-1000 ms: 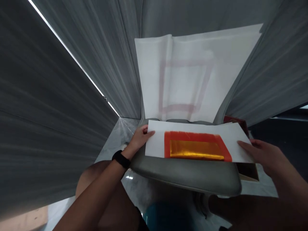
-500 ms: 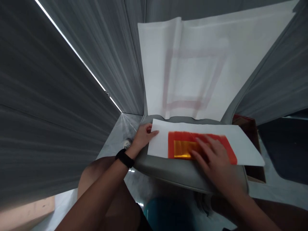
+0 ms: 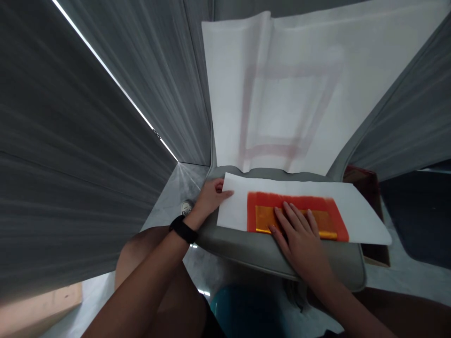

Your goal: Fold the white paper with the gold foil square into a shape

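A sheet of white paper, folded along its near edge, lies across the grey chair seat. On it is a red-orange patch with a shiny gold rectangle inside. My left hand pinches the paper's left edge, thumb on top and fingers partly hidden beneath. Spread flat, my right hand presses on the gold rectangle, fingertips reaching the red border.
Against the chair's backrest leans a larger white sheet with a faint pinkish frame showing on it. Grey curtains hang on both sides. A brown box stands right of the chair, and a pale wooden block lies lower left.
My right hand has slid left and settled flat on the gold rectangle, baring its right part. My left hand keeps its grip on the paper's edge.
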